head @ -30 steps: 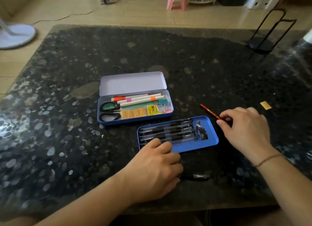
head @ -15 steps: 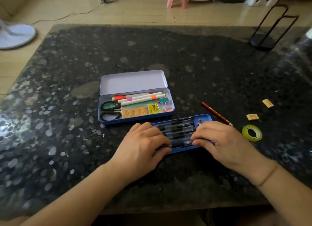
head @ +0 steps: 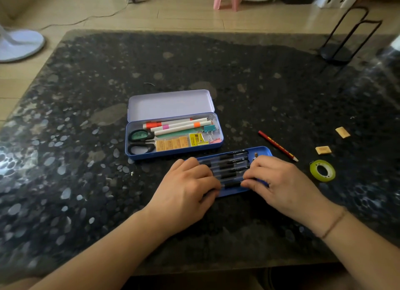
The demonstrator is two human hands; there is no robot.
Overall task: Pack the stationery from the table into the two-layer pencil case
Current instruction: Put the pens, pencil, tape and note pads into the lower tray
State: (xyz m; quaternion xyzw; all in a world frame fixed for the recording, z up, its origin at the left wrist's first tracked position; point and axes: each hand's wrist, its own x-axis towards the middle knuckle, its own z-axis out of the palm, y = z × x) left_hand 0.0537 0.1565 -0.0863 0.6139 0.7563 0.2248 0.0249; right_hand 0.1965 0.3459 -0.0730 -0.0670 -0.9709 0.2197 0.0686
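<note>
Roughly two-thirds done. Open pencil case [head: 173, 136] sits mid-counter, bottom layer filled: scissors [head: 140, 141], markers [head: 177, 125], binder clips [head: 209, 130]. Just in front, blue tray [head: 263, 152] holds black pens [head: 230, 167]. Left hand [head: 186, 185] and right hand [head: 279, 181] rest on the tray's ends, fingers pressed flat, pinching nothing. Left out on the counter [head: 259, 84]: red pencil [head: 277, 145], two erasers [head: 323, 150], green tape roll [head: 322, 170].

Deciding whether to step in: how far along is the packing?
Done: pencil case base holds scissors, markers, clips. In hand: both hands, left and right, settle pens in the blue tray. Left: red pencil, tape roll, two erasers.
</note>
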